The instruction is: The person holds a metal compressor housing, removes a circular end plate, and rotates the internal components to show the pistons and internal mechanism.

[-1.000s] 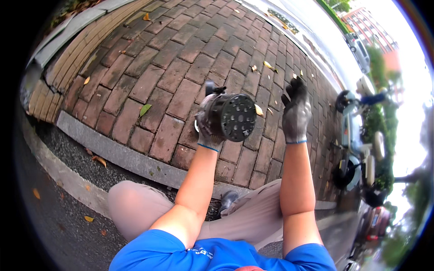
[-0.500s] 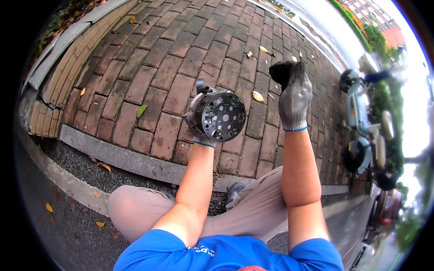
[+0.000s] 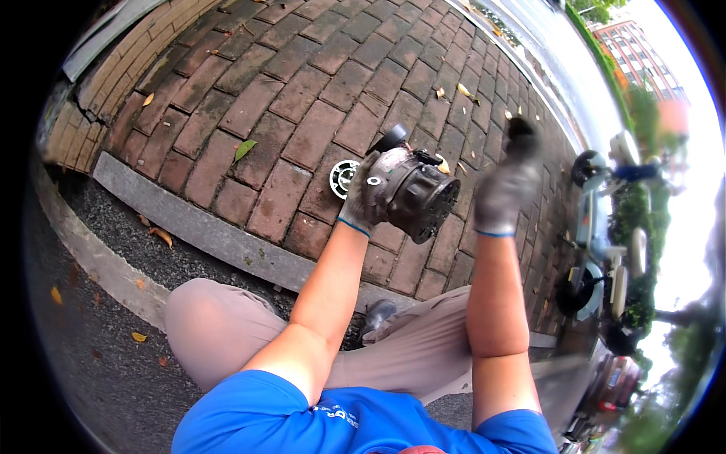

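My left hand [image 3: 364, 193], in a grey work glove with a blue cuff edge, is closed round a dark drum-shaped metal machine part [image 3: 414, 195]. The part is tilted above the brick paving, its black end facing right and toward me. A black round piece [image 3: 393, 138] sticks out at its upper end. Just left of the hand shows a silvery round plate with holes [image 3: 342, 178]; whether it joins the part or lies on the bricks I cannot tell. My right hand [image 3: 505, 188], gloved alike, is raised to the right, apart from the part. Motion smears its fingers.
Brick paving [image 3: 302, 136] with scattered leaves stretches ahead, edged by a grey stone kerb [image 3: 204, 219]. A low tiled border [image 3: 121, 83] stands at the far left. Parked scooters [image 3: 597, 219] are at the right. My bent legs [image 3: 227, 318] are below.
The machine part has turned from its holed end facing me to a more sideways view, and has shifted right. The silvery plate has come into view. My right hand has moved slightly lower and blurred.
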Motion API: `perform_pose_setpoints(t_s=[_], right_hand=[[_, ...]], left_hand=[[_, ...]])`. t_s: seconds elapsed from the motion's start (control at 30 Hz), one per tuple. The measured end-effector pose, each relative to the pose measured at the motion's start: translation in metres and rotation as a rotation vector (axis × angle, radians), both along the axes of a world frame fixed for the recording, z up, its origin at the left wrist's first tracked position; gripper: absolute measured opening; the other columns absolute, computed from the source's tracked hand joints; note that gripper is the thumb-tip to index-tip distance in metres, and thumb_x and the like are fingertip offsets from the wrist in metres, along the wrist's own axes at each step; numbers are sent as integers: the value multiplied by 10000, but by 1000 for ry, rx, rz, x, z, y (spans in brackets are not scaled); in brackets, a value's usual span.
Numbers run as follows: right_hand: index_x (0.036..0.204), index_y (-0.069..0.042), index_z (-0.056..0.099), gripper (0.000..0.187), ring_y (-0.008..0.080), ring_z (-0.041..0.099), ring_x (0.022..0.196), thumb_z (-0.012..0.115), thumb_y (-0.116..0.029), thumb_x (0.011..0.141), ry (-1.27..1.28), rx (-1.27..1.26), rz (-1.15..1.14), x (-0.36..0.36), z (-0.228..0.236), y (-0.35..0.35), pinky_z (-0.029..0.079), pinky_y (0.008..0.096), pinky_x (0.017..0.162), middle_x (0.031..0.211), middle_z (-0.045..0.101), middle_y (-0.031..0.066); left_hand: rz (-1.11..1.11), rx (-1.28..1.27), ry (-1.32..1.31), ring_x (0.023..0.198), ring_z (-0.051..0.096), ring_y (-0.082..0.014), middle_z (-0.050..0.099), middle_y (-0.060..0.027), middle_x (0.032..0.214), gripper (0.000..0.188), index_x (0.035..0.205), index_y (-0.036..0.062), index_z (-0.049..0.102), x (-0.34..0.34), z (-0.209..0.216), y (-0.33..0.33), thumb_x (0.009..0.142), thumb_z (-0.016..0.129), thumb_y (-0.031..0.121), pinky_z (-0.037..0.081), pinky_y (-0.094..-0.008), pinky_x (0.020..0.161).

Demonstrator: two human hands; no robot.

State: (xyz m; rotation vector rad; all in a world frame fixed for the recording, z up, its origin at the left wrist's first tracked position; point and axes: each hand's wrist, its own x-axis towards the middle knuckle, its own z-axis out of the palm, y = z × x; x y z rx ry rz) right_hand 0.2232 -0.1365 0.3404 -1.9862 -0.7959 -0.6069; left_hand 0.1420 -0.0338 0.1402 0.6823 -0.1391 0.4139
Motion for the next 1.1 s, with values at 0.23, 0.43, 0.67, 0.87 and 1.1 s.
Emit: perform_pose_setpoints(t_s=[0.23, 0.43, 0.67, 0.87, 1.1], right_hand=[[1295, 1, 562, 517, 456, 620, 1095, 406, -441, 1077, 143, -316, -181, 21, -35, 15, 479, 480, 977, 1169, 641, 286], [1401, 34, 514, 641, 279, 636, 1158, 419, -513, 1079, 137, 209, 38, 34, 0, -17, 445, 390, 1073, 1266, 673, 160], [1284, 53, 586, 494, 214, 615, 1050, 358, -356, 1125, -19, 251, -151, 42, -7, -33, 463, 364, 961, 1202, 650, 161], [1332, 70, 516, 498, 303, 580, 1095, 361, -355, 1124, 34, 129, -231, 23, -52, 16, 433, 413, 1013, 1209, 600, 203], [1385, 73, 477, 574, 318, 559, 1192, 371, -423, 1116, 72, -5, -189, 31, -94, 26, 398, 397, 1083, 1285, 579, 205]], left_hand=[[-401, -906, -42, 1192, 653, -345, 613, -205, 1363, 659, 1455, 1, 461, 0, -3, -1, 1002, 564, 468, 568, -488, 1007], [-150, -863, 16, 1369, 518, -362, 492, -192, 1512, 669, 1524, 60, 409, -3, 10, 3, 1027, 288, 490, 410, -516, 1173], [93, -1059, -67, 1187, 659, -284, 677, -118, 1293, 467, 1308, 78, 618, 10, 11, 16, 1031, 480, 427, 545, -458, 1037], [126, -1066, -23, 1115, 685, -243, 705, -68, 1231, 419, 1259, 125, 654, 18, 21, 11, 1017, 524, 441, 565, -420, 983], [108, -1029, -23, 1149, 678, -278, 697, -83, 1277, 487, 1288, 129, 657, 21, 14, 23, 985, 532, 488, 556, -453, 1011]])
